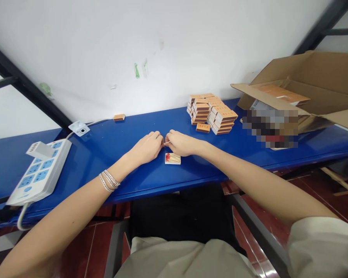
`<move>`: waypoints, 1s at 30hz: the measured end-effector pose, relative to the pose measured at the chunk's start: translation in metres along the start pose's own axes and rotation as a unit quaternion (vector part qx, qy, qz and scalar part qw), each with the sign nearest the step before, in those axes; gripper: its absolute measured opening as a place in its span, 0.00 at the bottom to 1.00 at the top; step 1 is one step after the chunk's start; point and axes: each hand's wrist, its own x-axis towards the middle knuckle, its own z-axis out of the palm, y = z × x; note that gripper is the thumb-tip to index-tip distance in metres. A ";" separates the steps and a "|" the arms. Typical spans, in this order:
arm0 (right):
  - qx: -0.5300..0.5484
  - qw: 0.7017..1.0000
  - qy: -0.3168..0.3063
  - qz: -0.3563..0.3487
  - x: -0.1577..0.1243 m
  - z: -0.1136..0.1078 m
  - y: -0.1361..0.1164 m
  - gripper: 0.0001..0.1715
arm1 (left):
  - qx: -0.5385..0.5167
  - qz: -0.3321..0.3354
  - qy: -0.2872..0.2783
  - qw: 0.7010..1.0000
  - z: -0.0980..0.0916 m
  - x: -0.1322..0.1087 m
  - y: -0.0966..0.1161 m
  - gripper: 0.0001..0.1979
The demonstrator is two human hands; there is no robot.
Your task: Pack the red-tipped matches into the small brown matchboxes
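Note:
On the blue tabletop, my left hand (151, 146) and my right hand (182, 143) are close together, both with curled fingers. A thin pale matchstick (166, 143) runs across the small gap between them. My right fingers pinch one end of it. The other end meets my left fingers, which are closed; what else they hold is hidden by the hand. Just below my right hand lies a white matchbox tray (174, 163), filled with red-headed matches (174, 157) whose heads point left.
Several orange matchboxes (224, 114) are stacked near the wall, and one (118, 117) lies alone at back left. A power strip (43, 166) and a small white camera-like device (79, 129) are on the left. An open cardboard carton (321, 77) stands right, beside a blurred patch.

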 end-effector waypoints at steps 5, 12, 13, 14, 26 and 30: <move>0.043 0.998 0.034 -0.032 -0.033 -0.015 -0.001 0.11 | -0.107 0.033 0.002 0.994 -0.021 -0.003 0.013 0.11; 0.085 0.995 0.051 -0.010 -0.058 -0.003 -0.012 0.10 | -0.218 0.008 -0.018 0.976 -0.027 -0.021 0.022 0.16; 0.084 0.995 0.050 -0.007 -0.057 -0.001 -0.013 0.09 | -0.224 -0.004 -0.019 0.974 -0.025 -0.024 0.021 0.18; 0.085 0.995 0.048 -0.003 -0.056 0.000 -0.014 0.10 | -0.227 -0.012 -0.020 0.974 -0.023 -0.026 0.020 0.20; 0.247 0.965 0.084 0.024 -0.064 -0.007 0.006 0.05 | -0.247 -0.060 0.014 0.967 -0.010 -0.036 0.022 0.18; 0.282 0.952 0.120 0.019 -0.067 0.001 0.007 0.04 | -0.222 -0.115 0.016 0.968 -0.012 -0.044 0.029 0.18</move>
